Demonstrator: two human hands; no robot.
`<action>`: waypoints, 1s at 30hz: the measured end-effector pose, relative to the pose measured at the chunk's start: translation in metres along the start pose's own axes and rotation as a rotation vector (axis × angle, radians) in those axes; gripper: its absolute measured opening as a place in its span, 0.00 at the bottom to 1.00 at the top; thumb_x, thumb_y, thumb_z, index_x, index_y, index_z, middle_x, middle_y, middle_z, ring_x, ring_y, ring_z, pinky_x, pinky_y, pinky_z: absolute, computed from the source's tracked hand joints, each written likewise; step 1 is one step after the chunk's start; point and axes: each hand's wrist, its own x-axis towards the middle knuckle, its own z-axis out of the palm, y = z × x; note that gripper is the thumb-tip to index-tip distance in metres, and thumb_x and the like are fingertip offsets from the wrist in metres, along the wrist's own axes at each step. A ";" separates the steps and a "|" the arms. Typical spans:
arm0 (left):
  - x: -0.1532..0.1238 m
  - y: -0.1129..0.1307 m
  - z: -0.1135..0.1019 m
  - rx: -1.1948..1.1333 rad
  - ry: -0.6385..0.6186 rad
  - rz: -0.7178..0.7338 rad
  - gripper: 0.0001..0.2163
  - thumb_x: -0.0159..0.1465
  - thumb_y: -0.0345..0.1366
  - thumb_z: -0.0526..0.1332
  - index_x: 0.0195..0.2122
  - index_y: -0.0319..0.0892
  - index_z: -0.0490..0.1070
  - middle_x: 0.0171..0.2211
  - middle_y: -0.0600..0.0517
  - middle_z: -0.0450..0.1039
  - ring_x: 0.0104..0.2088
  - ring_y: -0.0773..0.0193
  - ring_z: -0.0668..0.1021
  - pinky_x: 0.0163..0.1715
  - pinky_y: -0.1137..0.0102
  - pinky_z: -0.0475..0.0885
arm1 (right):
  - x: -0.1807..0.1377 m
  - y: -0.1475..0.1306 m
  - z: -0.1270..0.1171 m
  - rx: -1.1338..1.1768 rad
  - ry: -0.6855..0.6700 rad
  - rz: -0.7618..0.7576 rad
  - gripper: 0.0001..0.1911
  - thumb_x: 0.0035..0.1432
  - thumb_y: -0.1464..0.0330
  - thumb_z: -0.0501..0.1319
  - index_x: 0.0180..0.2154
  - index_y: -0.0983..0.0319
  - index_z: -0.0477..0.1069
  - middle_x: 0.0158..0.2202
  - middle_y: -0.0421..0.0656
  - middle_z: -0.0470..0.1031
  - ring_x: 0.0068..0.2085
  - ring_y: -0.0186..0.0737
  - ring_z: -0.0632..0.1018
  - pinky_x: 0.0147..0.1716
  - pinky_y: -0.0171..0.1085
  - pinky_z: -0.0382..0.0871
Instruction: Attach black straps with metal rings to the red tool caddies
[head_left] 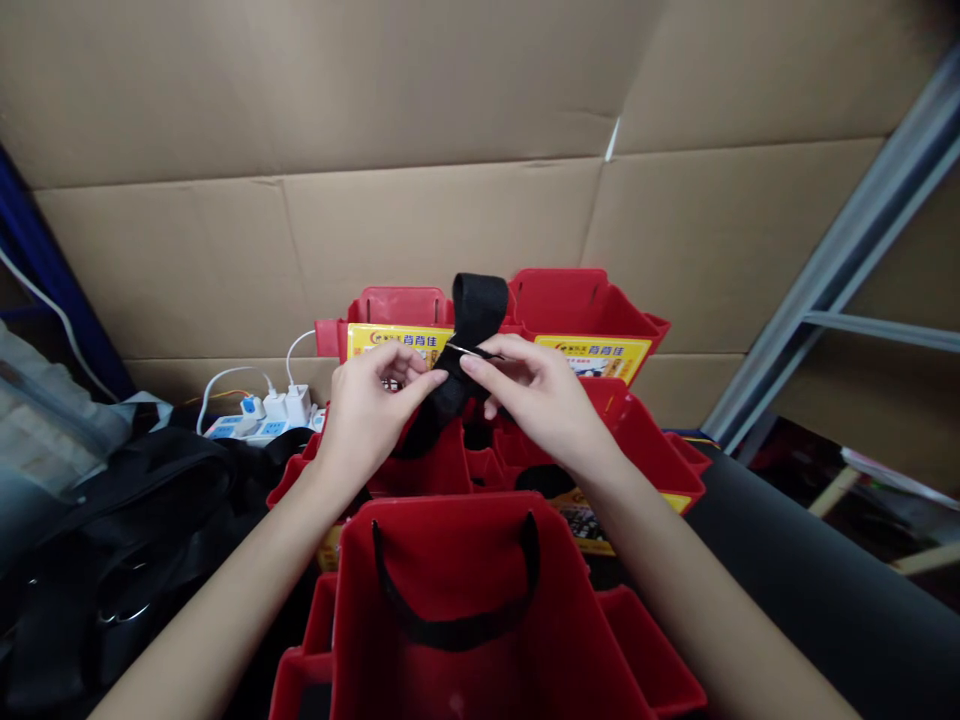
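both hands' fingers (424,386) pinch the black strap (478,305), its loop standing above them.

This looks like a makeshift workshop. Cardboard sheets (435,230) span the top; similar red bins (457,550) crowd the centre.

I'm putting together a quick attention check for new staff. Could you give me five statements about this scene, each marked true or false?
1. The left hand and the right hand are both at the black strap. True.
2. The wall behind is bare brick. False: brown cardboard covers it.
3. A black band hangs across the nearest red container. True.
4. The power strip lies to the right of the red containers. False: it is on their left.
5. The right hand is down inside the nearest red container. False: it is raised beyond it.
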 end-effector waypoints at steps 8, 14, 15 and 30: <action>0.000 0.000 0.004 -0.055 -0.059 -0.020 0.10 0.51 0.36 0.66 0.28 0.40 0.65 0.25 0.55 0.66 0.26 0.70 0.69 0.27 0.74 0.66 | -0.002 -0.005 0.003 0.112 0.028 0.071 0.11 0.50 0.62 0.64 0.27 0.64 0.70 0.25 0.37 0.68 0.21 0.27 0.72 0.19 0.27 0.69; 0.001 -0.004 0.004 -0.036 -0.080 -0.011 0.09 0.52 0.37 0.65 0.29 0.40 0.65 0.25 0.55 0.66 0.26 0.70 0.68 0.27 0.74 0.65 | -0.001 -0.004 0.004 0.181 0.026 0.070 0.11 0.48 0.62 0.65 0.27 0.64 0.71 0.26 0.37 0.68 0.23 0.26 0.71 0.22 0.28 0.73; 0.001 -0.004 0.004 -0.037 -0.072 -0.013 0.10 0.52 0.37 0.65 0.29 0.40 0.65 0.25 0.55 0.65 0.26 0.70 0.68 0.27 0.74 0.65 | -0.001 -0.004 0.004 0.191 0.022 0.069 0.11 0.48 0.62 0.65 0.27 0.64 0.71 0.26 0.37 0.68 0.23 0.26 0.70 0.22 0.28 0.73; 0.008 -0.009 -0.032 0.235 -0.693 -0.082 0.12 0.56 0.37 0.59 0.19 0.41 0.60 0.17 0.58 0.60 0.19 0.71 0.63 0.19 0.75 0.58 | 0.002 0.002 0.000 0.407 0.108 0.185 0.09 0.47 0.64 0.65 0.29 0.63 0.71 0.32 0.40 0.72 0.36 0.33 0.75 0.36 0.36 0.76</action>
